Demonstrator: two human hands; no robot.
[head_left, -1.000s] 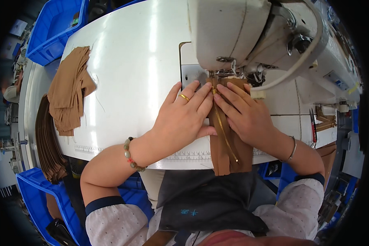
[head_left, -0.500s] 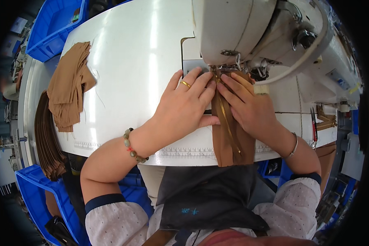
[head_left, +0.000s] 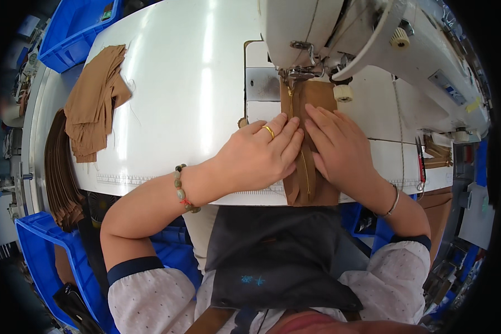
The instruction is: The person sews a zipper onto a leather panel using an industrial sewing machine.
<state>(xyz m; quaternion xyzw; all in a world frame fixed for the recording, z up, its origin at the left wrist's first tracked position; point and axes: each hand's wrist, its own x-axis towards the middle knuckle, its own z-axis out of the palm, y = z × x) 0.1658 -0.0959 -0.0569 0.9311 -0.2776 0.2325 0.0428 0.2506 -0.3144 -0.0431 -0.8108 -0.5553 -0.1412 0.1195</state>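
Note:
A brown fabric piece (head_left: 323,189) with a gold-toothed zipper (head_left: 290,100) along it lies under the presser foot (head_left: 302,73) of a white sewing machine (head_left: 300,28). Its near end reaches the table's front edge. My left hand (head_left: 261,149), wearing a gold ring, rests on the left side of the fabric, fingers stretched and fingertips beside the zipper. Flat on the right side lies my right hand (head_left: 339,145), its fingers extended. Both hands sit nearer to me than the presser foot. My left fingers hide part of the zipper.
Brown cloth pieces (head_left: 97,106) are piled at the table's left, beside a stack of folded brown pieces (head_left: 61,172). Blue bins stand at the far left (head_left: 75,33) and near left (head_left: 50,261). Red-handled snips (head_left: 421,161) and several zippers (head_left: 437,151) lie at right.
Both hands have slid back along the fabric, away from the presser foot toward me. More of the fabric's far part shows. The whole view has shifted slightly.

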